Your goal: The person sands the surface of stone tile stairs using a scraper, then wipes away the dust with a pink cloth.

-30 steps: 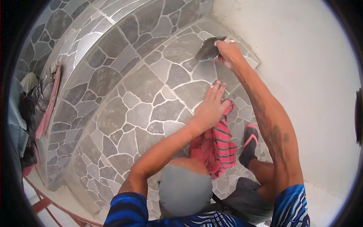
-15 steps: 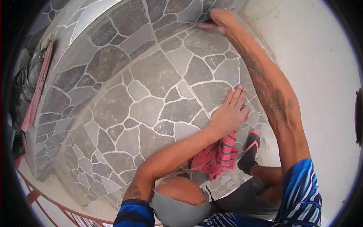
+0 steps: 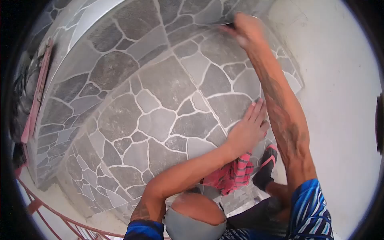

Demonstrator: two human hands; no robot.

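Note:
My right hand [image 3: 249, 31] is closed and blurred at the far end of the step, low against the stone-patterned riser [image 3: 132, 40]. Something dark shows at its fingers, too smeared to name. My left hand [image 3: 249, 130] lies with fingers stretched out on the grey stone-patterned tread [image 3: 160, 124], whose irregular pieces are parted by pale joints. A pink and grey striped cloth [image 3: 230, 176] is bunched below the left hand, partly covered by palm and wrist. Whether the palm presses on the cloth is hidden.
A pale wall [image 3: 340, 100] runs along the right side. My foot in a dark flip-flop [image 3: 267, 164] with pink straps stands near the cloth. A brownish-red railing [image 3: 56, 216] curves at lower left. A long pink strip [image 3: 38, 94] leans beside dark clutter at far left.
The view has shifted slightly. My right hand stays at the riser, a little farther right in view and more blurred. My left hand keeps its flat pose on the stone beside the cloth.

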